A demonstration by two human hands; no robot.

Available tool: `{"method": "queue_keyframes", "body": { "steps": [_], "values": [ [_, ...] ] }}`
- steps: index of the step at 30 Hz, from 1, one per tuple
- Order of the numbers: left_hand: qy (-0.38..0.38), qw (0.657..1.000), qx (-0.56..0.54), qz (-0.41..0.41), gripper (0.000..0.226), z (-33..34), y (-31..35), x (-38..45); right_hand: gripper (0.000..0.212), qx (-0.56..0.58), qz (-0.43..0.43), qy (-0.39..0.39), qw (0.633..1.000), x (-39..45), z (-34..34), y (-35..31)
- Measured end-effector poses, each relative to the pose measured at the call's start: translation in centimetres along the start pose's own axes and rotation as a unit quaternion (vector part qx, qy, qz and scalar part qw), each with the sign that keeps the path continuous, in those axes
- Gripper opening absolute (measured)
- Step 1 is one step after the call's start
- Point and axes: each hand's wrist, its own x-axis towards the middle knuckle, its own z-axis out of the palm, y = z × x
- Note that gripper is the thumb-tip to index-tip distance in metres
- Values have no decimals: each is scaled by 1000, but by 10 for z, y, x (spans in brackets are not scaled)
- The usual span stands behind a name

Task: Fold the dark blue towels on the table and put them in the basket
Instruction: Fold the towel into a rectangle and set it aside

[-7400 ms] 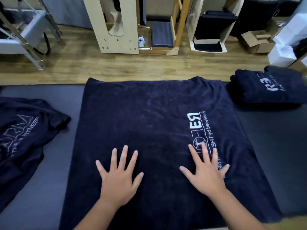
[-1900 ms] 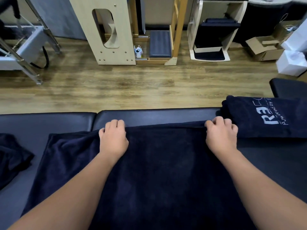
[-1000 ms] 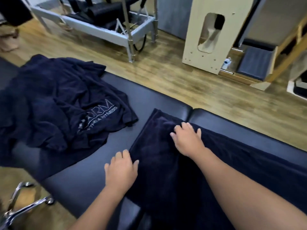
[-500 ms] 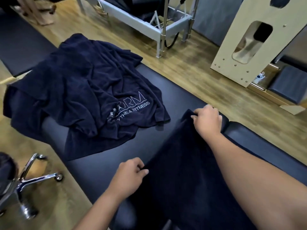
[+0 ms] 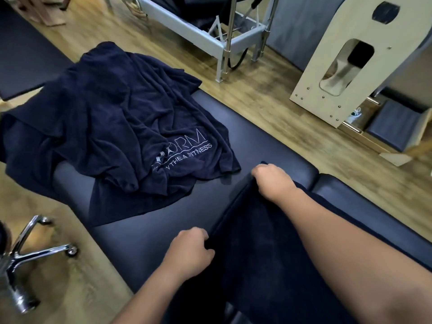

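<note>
Now the person stands at the padded table (image 5: 149,232) and works at the left end of 1 dark towel (image 5: 261,253), which lies across the table in front of them, already folded into a long strip. Both hands are on this short edge. The left hand (image 5: 189,251) grips the near corner, fingers curled round the cloth. The right hand (image 5: 272,181) grips the far corner in the same way, fingers curled under, so I cannot tell exactly how the thumb lies. The edge between the 2 hands hangs a little loose.

I think the step is to carry this end over to the right, to fold the strip in half. To do it well, both corners should rise together and stay the same distance apart, so the edge is tight and straight. Then the end should land exactly on the other end, which is out of view on the right, and be pressed flat with open palms.

A pile (image 5: 112,134) of unfolded towels with white lettering lies crumpled further left on the table, partly hanging over the side. It waits for its turn. A chair base (image 5: 30,256) stands on the floor at the left. No basket is visible.
</note>
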Motion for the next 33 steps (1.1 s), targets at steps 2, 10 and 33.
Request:
{"method": "queue_keyframes", "body": {
  "steps": [2, 10, 33],
  "values": [
    [-18, 999, -18, 34, 16, -1, 5, -2, 25, -15, 5, 5, 1000, -4, -9, 4],
    [-110, 979, -118, 128, 23, 7, 63, -36, 45, 12, 28, 34, 999, -51, -14, 76],
    [-236, 947, -16, 216, 33, 287, 314, -201, 46, 125, 182, 125, 967, -383, 92, 335]
  ]
}}
